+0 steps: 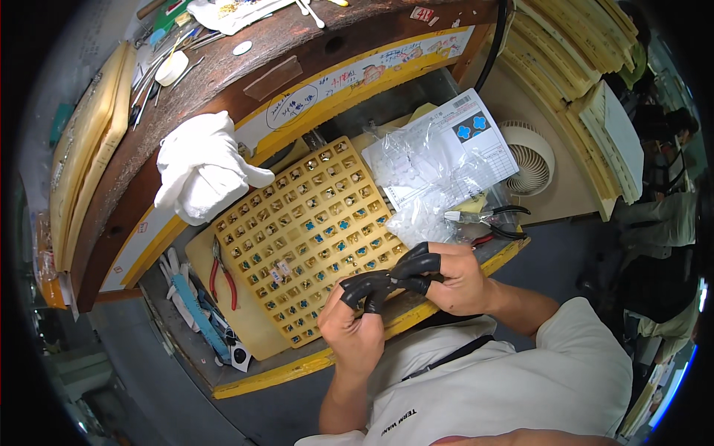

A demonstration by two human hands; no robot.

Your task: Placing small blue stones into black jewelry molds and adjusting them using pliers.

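Note:
My left hand [353, 320] and my right hand [450, 279] meet over the drawer's front edge, black covers on their fingertips. Both are closed in a pinch, fingertips nearly touching. Whatever they hold between them is too small and too hidden to name. Just beyond them lies a yellow tray [294, 249] divided into many square compartments. Small metal pieces sit in most of these, several with blue four-petal shapes. Right of the tray, clear plastic bags [416, 175] of whitish contents rest on a printed sheet [487, 160].
Black-handled pliers [491, 215] lie near my right hand; red-handled pliers [223, 275] lie left of the tray. A white cloth glove [201, 167] hangs over the wooden bench edge [297, 67]. A round white fan [528, 157] stands at right, below stacked yellow trays [565, 52]. People are at far right.

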